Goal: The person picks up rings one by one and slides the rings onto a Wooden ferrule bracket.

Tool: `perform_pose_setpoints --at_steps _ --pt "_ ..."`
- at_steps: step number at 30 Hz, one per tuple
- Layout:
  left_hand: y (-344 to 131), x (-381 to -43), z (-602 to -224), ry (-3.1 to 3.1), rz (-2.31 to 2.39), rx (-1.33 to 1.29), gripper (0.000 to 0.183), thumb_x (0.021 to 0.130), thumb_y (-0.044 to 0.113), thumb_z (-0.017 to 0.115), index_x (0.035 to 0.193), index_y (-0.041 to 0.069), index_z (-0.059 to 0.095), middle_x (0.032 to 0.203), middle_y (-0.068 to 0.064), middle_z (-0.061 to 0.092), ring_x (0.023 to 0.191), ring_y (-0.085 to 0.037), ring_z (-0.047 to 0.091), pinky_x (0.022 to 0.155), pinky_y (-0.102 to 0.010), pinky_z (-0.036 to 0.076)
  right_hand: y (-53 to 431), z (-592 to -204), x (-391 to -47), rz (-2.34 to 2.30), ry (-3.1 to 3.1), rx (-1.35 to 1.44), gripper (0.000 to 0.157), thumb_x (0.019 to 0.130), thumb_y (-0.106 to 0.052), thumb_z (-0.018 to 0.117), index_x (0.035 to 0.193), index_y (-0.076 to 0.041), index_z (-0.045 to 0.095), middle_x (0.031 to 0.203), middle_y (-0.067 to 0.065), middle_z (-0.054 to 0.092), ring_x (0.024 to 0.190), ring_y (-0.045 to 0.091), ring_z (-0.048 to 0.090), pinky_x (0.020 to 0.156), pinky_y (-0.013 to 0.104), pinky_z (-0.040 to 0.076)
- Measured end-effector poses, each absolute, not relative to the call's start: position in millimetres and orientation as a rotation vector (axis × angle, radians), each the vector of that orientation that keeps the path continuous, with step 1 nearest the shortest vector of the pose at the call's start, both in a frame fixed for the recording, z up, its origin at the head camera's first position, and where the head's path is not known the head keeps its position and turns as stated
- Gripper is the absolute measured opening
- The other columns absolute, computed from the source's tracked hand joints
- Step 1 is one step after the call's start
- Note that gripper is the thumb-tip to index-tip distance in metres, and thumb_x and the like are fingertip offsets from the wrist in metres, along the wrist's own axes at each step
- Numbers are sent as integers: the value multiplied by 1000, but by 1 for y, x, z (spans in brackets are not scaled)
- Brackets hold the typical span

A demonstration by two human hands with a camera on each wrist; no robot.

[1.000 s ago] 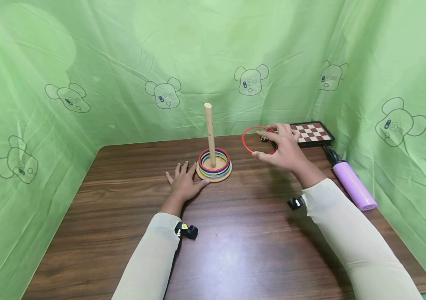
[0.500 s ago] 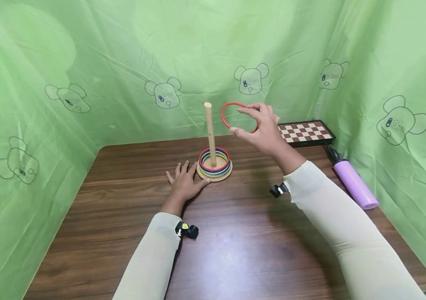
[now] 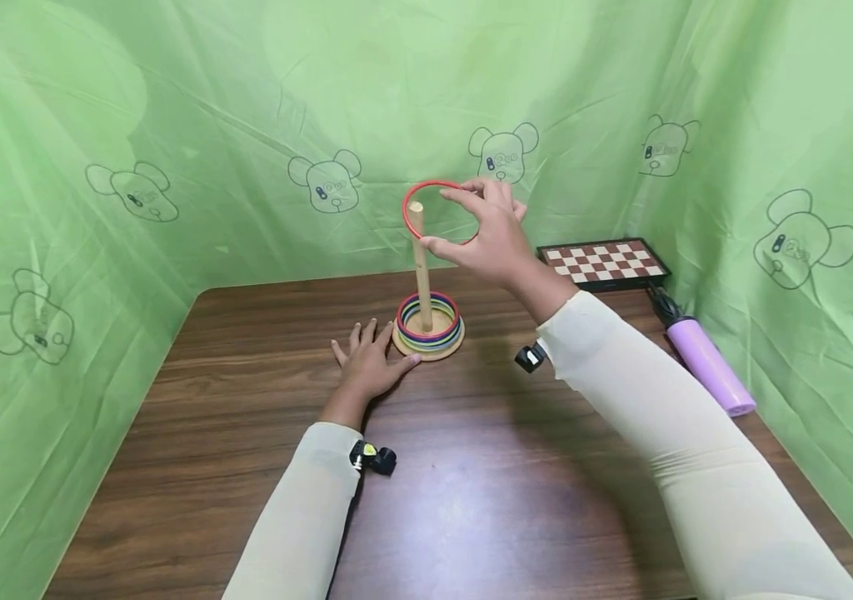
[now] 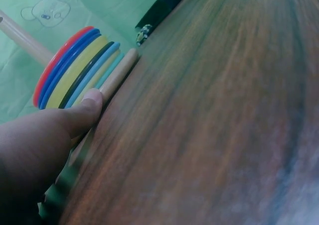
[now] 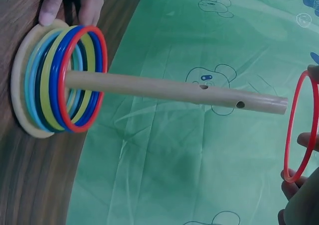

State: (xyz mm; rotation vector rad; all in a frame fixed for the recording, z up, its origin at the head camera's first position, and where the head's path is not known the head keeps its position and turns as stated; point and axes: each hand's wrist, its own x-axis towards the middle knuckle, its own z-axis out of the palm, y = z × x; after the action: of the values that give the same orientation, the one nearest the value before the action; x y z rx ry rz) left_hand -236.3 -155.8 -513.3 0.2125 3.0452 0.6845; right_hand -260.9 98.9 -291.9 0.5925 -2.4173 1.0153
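My right hand [image 3: 497, 233] pinches a thin red ring [image 3: 434, 182] between thumb and fingers. From the head view the ring overlaps the top of an upright wooden peg [image 3: 422, 267]; the right wrist view shows it just beyond the peg's end. Around the peg's foot lies a stack of coloured rings [image 5: 46, 80], red uppermost, then blue, yellow, black and light blue ones. They rest on a round wooden base [image 5: 21, 80]. With fingers spread on the table, my left hand [image 3: 369, 362] touches the base's edge with its thumb [image 4: 91, 103].
A red-and-white checkered board [image 3: 606, 262] in a black frame lies at the table's back right. Nearer me along the right edge is a purple hand pump [image 3: 710, 367] with a black end. Green curtains [image 3: 246, 100] with bear drawings surround the brown wooden table [image 3: 246, 467].
My right hand has carried the red ring left and upward, from in front of the checkered board to the peg's top. My left hand has stayed at the base.
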Motion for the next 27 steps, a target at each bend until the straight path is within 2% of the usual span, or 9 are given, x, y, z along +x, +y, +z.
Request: perform_pose_setpoints --at_steps 6,10,19,24,27 --pt "-155 -237 -516 3038 694 214 99 94 84 59 172 30 35 181 -17 25 170 -47 9 126 -84 -11 89 -293 -265 1040 -2491 567 81 82 -53 94 150 -18 67 152 11 52 147 29 38 123 58 22" --pt "-155 -237 -515 3050 691 212 98 93 84 60 172 30 36 181 -17 26 170 -47 10 126 -84 -10 86 -302 -268 1049 -2550 526 82 82 -55 92 151 -19 66 155 12 51 148 30 37 122 60 24" --pt "-154 -237 -512 3062 698 227 97 94 81 62 171 29 38 180 -19 28 169 -49 13 125 -86 -7 83 -342 -274 1076 -2622 453 86 82 -57 91 152 -16 64 155 13 51 143 30 38 117 60 29" --pt "-155 -237 -512 3071 688 226 97 93 82 62 172 30 37 179 -18 30 169 -50 15 125 -87 -5 81 -366 -277 1062 -2700 406 90 83 -60 90 155 -14 62 158 15 50 148 33 38 118 62 29" --pt "-156 -238 -512 3048 695 222 99 93 83 61 172 29 36 180 -18 28 169 -49 13 124 -86 -7 78 -380 -278 1031 -2750 391 92 83 -63 88 158 -18 59 161 16 48 151 34 36 119 63 28"
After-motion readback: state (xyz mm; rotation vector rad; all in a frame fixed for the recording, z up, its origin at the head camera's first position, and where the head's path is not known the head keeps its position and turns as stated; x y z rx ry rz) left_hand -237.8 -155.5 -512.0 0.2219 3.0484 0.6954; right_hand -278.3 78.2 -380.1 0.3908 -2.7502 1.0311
